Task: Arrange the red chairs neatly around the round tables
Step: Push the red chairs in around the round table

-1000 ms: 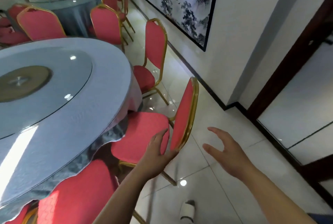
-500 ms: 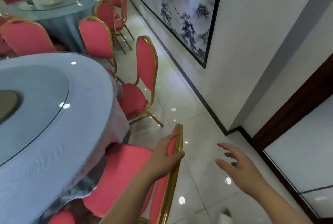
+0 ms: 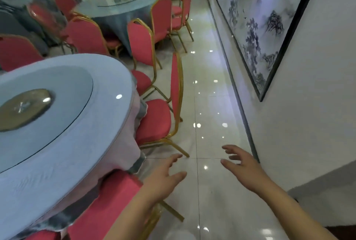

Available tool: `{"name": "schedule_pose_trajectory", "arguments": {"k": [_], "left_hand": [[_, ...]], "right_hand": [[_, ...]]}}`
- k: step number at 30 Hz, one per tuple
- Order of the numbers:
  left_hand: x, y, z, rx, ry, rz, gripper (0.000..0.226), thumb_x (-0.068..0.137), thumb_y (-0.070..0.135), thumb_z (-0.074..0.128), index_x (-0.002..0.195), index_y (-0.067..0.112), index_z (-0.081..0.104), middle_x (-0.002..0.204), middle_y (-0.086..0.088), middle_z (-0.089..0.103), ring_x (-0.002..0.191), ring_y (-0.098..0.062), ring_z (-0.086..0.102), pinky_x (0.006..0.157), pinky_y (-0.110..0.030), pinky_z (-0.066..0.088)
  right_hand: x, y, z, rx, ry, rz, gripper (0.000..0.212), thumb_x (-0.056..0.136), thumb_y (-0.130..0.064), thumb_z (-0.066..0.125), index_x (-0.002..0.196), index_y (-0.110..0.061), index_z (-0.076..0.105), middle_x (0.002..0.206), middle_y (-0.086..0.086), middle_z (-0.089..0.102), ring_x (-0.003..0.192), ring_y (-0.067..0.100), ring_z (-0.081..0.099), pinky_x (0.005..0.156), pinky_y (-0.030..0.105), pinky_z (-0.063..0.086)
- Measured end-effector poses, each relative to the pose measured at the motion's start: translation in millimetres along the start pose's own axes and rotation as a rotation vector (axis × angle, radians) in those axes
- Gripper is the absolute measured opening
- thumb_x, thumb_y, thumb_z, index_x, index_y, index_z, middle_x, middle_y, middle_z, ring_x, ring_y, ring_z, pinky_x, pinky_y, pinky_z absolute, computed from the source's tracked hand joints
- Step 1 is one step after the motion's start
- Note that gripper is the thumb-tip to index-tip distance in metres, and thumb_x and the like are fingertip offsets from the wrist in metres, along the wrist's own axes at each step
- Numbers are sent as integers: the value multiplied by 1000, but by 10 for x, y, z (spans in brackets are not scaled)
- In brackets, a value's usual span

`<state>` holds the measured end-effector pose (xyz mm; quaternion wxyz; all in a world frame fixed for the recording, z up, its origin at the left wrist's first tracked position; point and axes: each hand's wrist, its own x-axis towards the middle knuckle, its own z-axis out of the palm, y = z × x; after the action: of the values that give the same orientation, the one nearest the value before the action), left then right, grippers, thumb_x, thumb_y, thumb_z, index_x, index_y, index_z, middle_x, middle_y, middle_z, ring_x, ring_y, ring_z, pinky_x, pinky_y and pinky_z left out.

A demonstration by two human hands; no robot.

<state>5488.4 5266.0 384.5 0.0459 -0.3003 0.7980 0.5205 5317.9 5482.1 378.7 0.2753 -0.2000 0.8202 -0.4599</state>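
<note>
A round table (image 3: pixel 63 143) with a pale blue cloth fills the left. A red chair (image 3: pixel 156 122) with a gold frame stands at its right edge, seat tucked partly under the cloth. A nearer red chair (image 3: pixel 107 203) sits below my left arm, its seat pushed under the table. My left hand (image 3: pixel 163 180) hovers over the floor with fingers spread, holding nothing. My right hand (image 3: pixel 242 166) reaches forward beside it, fingers relaxed and apart, also bare. Both hands are short of the chair ahead.
A third red chair (image 3: pixel 141 50) stands further round the table. A second round table (image 3: pixel 123 6) ringed with several red chairs is at the back. A white wall (image 3: pixel 308 104) with a framed ink painting (image 3: pixel 256 18) bounds a narrow tiled aisle (image 3: pixel 210 104) on the right.
My left hand has let go of the near chair's backrest. The view has moved forward along the aisle, and both hands now reach toward the chair ahead.
</note>
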Motion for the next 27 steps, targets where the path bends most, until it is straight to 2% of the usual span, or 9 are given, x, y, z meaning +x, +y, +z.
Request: {"name": "schedule_pose_trajectory", "arguments": {"k": [2, 6, 9, 11, 15, 18, 22, 25, 27], "left_hand": [[229, 182, 56, -41, 25, -27, 59, 73, 58, 66, 128, 60, 47, 128, 31, 49, 122, 7, 44, 102, -30, 43], [895, 536, 85, -90, 99, -85, 50, 84, 39, 70, 129, 50, 53, 127, 24, 54, 122, 0, 48, 107, -36, 44], [1537, 822, 19, -116, 84, -30, 41, 86, 33, 70, 122, 50, 58, 124, 22, 59, 120, -1, 52, 101, -31, 49], [2116, 1076, -65, -144, 85, 46, 35, 89, 29, 68, 119, 47, 62, 122, 23, 62, 118, 1, 54, 94, -26, 53], [3366, 1732, -358, -182, 105, 143, 33, 93, 27, 64, 125, 39, 62, 124, 22, 63, 117, 2, 56, 104, -35, 48], [4183, 2284, -684, -170, 77, 177, 31, 94, 27, 63, 122, 40, 62, 122, 23, 63, 116, 4, 56, 103, -32, 47], [5275, 2864, -1040, -126, 78, 187, 30, 95, 24, 63, 123, 34, 63, 123, 20, 62, 117, 0, 55, 100, -28, 47], [6003, 3061, -1192, -94, 41, 177, 30, 93, 28, 64, 120, 39, 64, 122, 22, 62, 115, 6, 54, 103, -29, 47], [6533, 3100, -1307, -64, 36, 169, 29, 91, 31, 65, 118, 43, 64, 121, 25, 62, 115, 8, 54, 104, -28, 46]], "right_hand": [[426, -162, -135, 9, -38, -30, 40, 90, -33, 68, 128, -40, 55, 127, -15, 56, 116, 6, 54, 98, 34, 49], [1270, -404, -367, 44, -118, -109, 39, 91, -31, 68, 125, -44, 55, 127, -18, 54, 116, 1, 52, 101, 34, 48], [1909, -454, -633, 21, -134, -133, 42, 90, -32, 69, 127, -46, 54, 128, -21, 53, 117, -1, 51, 100, 30, 47], [2472, -509, -920, 10, -105, -148, 40, 90, -32, 70, 122, -50, 55, 127, -25, 53, 113, -7, 52, 94, 24, 46], [3643, -820, -1625, 6, 2, -131, 35, 90, -32, 69, 116, -53, 59, 121, -28, 56, 107, -12, 53, 84, 17, 43], [4315, -1107, -2048, 1, 65, -99, 35, 91, -29, 68, 114, -53, 58, 121, -28, 56, 108, -9, 54, 79, 18, 45], [5129, -1232, -2391, 45, 104, -71, 35, 91, -25, 67, 116, -48, 59, 120, -22, 58, 109, -5, 55, 82, 21, 44], [5741, -1152, -2485, 99, 144, -13, 34, 90, -19, 69, 114, -42, 63, 120, -15, 63, 110, 4, 60, 88, 30, 47], [6269, -1112, -2503, 116, 135, 20, 33, 90, -20, 70, 111, -44, 64, 118, -16, 64, 106, 1, 61, 85, 28, 47]]}}
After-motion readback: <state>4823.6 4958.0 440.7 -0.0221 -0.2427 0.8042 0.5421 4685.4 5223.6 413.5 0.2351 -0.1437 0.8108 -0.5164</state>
